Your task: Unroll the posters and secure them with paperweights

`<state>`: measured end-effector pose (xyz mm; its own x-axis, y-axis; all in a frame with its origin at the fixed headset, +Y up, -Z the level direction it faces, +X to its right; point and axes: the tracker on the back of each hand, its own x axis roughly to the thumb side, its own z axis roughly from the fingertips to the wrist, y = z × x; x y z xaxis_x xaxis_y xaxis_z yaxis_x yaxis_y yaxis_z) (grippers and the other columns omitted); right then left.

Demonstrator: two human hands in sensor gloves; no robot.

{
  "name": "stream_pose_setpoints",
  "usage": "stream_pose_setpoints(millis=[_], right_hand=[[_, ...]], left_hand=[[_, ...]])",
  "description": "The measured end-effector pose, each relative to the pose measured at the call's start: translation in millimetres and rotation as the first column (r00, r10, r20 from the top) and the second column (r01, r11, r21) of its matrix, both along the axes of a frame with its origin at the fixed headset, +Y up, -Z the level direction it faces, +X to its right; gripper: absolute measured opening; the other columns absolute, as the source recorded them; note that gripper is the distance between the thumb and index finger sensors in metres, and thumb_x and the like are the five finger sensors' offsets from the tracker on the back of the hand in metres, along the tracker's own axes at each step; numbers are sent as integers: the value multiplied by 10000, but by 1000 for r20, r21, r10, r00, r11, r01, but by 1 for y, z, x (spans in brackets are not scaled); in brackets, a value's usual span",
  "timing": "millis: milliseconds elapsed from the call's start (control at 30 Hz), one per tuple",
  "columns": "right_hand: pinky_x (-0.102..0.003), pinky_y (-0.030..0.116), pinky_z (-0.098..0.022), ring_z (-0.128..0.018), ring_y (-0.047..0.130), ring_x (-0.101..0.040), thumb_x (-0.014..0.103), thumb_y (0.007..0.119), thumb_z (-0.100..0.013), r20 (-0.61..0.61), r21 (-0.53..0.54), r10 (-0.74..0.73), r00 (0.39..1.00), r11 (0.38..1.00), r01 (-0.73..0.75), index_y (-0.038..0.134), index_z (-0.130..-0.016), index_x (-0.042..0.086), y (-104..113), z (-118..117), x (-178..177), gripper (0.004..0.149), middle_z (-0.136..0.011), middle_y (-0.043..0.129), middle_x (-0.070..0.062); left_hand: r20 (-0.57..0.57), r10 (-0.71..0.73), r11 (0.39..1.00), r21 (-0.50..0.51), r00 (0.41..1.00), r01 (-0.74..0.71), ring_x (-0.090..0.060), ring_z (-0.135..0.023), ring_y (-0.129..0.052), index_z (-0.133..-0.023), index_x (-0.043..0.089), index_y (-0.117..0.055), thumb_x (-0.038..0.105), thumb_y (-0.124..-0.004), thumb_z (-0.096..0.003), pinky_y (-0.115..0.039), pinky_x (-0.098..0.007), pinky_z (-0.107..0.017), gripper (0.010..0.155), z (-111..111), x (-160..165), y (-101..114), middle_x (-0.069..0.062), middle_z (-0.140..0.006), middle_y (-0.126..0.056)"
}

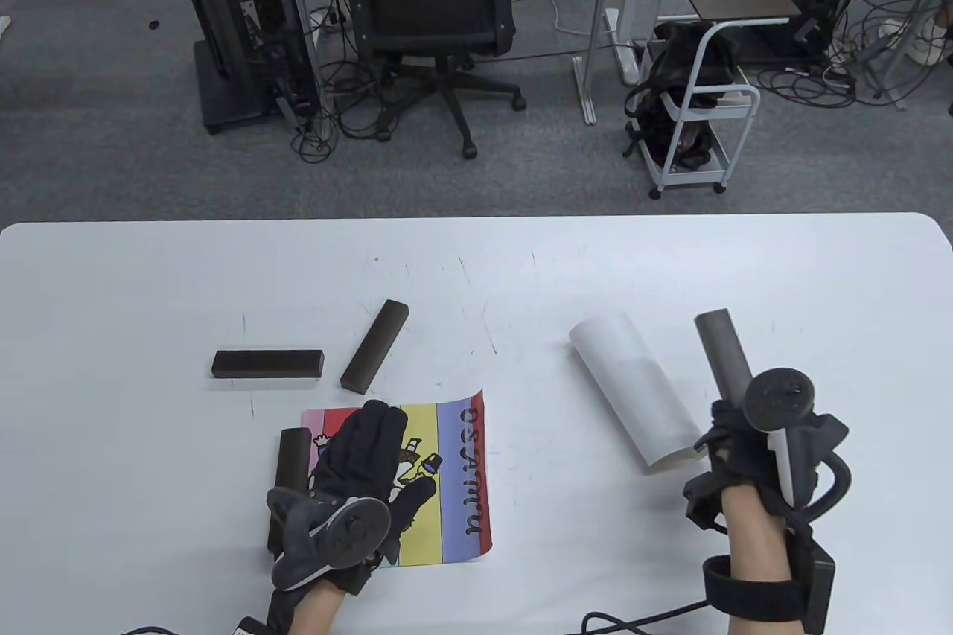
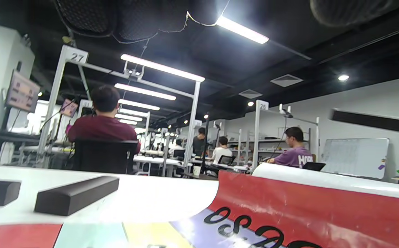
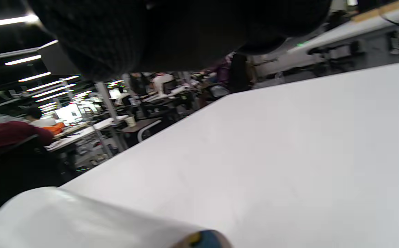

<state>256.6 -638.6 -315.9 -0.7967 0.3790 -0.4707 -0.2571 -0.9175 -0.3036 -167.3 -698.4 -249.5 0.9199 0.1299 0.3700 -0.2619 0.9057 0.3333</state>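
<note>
One paperweight (image 1: 724, 356) clasped in the right grip (image 1: 733, 434) should land squarely on the poster's (image 1: 447, 486) curling edge while the left grip (image 1: 368, 460) presses flat, fingers spread.

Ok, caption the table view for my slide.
Left hand presses the striped poster flat; right hand holds a paperweight bar beside the rolled poster.

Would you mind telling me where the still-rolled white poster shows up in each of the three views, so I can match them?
Table view: the rolled white poster lies right of centre, slanting toward the right hand.
Left wrist view: not clearly in it; only the colourful poster's curled white edge shows.
Right wrist view: a white roll fills the bottom left corner.
Shared landmark: the white table.
</note>
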Motion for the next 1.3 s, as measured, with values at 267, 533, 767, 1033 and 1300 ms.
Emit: stream_pose_setpoints(millis=[267, 533, 767, 1033, 1300], right_hand=[[-465, 685, -528, -709, 743, -368, 419, 888, -320, -407, 99, 161, 899, 986, -132, 645, -919, 150, 27, 18, -104, 700, -872, 725, -146], [-456, 695, -535, -715, 754, -356, 422, 894, -312, -676, 115, 244, 696, 967, -227, 660, -916, 165, -2, 45, -181, 697, -873, 743, -129], [-441, 712, -533, -710, 772, -342, 438, 889, -306, -799, 182, 314, 513, 939, -292, 671, -912, 173, -20, 70, -219, 696, -866, 760, -118], [-434, 714, -549, -720, 771, -331, 427, 891, -298, -811, 302, 432, 396, 887, -349, 669, -909, 176, -24, 80, -216, 697, -870, 756, -106], [-488, 662, -657, -918, 673, -364, 542, 804, -369, -790, 305, 322, 521, 945, -122, 492, -1003, 260, -35, 76, -185, 761, -1073, 577, -61]], left_hand=[[32, -54, 996, 71, 998, 52, -404, -1017, -605, -1067, 194, -479, 613, -694, -421, -633, -548, -692, 800, 10, 14, 6, -140, -1115, -490], [46, -159, 982, 106, 986, 154, -395, -1039, -549, -1073, 225, -451, 614, -705, -415, -598, -548, -707, 806, 14, 27, 4, -104, -1130, -463], [79, -231, 972, 60, 970, 227, -372, -1043, -581, -1071, 245, -478, 641, -699, -396, -594, -551, -711, 813, 13, 36, -4, -84, -1131, -500], [136, -290, 955, 111, 947, 276, -257, -859, -797, -1018, 265, -613, 585, -733, -396, -663, -498, -653, 710, 21, 54, -3, -22, -989, -728], [57, -166, 986, 4, 984, 166, -230, -640, -938, -920, 203, -772, 569, -822, -358, -769, -454, -541, 673, 13, 45, 1, -67, -817, -874]])
